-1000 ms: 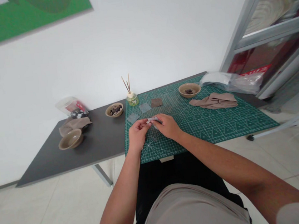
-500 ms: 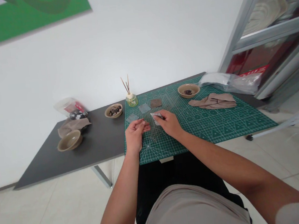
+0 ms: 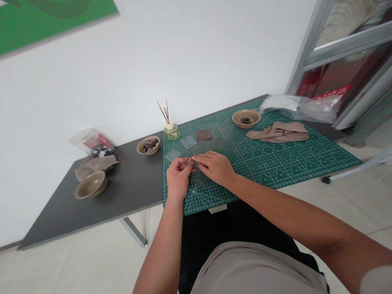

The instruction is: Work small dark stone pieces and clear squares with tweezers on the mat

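Observation:
My left hand [image 3: 179,176] and my right hand [image 3: 214,166] meet over the near left part of a green cutting mat [image 3: 275,161]. Their fingertips pinch together around a small pale piece [image 3: 190,160], too small to name. Three small squares lie just beyond the hands: a grey one [image 3: 173,155], a lighter grey one [image 3: 189,141] and a brown one [image 3: 203,135].
A dark grey table [image 3: 123,193] carries a reed diffuser [image 3: 172,129], a bowl of dark bits [image 3: 148,145], an empty tan bowl [image 3: 91,184], another bowl [image 3: 246,118], tan cloths [image 3: 279,132] [image 3: 95,164], a plastic container [image 3: 91,142] and a clear bag [image 3: 297,105]. Metal shelving stands right.
Half a second ago my hands were apart, the right holding a pale piece. Now they have come together again and both pinch at it.

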Demonstrator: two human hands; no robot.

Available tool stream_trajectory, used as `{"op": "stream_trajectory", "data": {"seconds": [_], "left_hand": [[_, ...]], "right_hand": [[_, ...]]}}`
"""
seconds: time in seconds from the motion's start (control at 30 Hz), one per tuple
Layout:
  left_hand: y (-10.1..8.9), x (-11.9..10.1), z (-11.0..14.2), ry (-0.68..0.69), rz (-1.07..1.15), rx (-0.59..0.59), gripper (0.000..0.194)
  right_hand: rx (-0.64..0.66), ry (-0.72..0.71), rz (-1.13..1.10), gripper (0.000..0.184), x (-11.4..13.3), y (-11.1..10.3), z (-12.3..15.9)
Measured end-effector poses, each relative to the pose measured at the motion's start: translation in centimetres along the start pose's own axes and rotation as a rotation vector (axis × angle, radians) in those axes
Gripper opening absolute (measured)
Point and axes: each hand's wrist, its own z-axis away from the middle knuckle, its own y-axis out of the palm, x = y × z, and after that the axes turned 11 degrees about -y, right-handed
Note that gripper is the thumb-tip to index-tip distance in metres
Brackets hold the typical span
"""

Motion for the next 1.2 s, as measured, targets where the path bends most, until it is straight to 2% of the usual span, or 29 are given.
{"op": "stream_trajectory", "data": {"seconds": [0.27,0.5,0.7,0.93,1.07,1.2], "left_hand": [[0.1,-0.5,0.5,0.056,-0.183,-0.039,0.014],[0.1,-0.1,0.4,0.05,-0.111,-0.047,0.016],[0.2,-0.6,0.9,0.067,-0.261,-0.081,0.011],[0.1,-0.6,0.9,0.055,-0.291,-0.086,0.011],[0.2,-1.1,1.2,0.085,-0.446,-0.142,0.012],[0.3,-1.4,1.6,0.088,-0.459,-0.184,0.012]], "right_hand": [[0.102,-0.141,0.077,0.039,0.5,-0.3,-0.1],[0.092,-0.114,0.133,0.037,0.5,0.0,0.0],[0.099,-0.156,0.105,0.037,0.4,0.3,0.1],[0.161,-0.091,0.085,0.044,0.3,0.5,-0.1],[0.152,-0.156,0.104,0.041,0.3,0.7,0.2],[0.123,-0.171,0.122,0.041,0.4,0.7,0.3]]}}
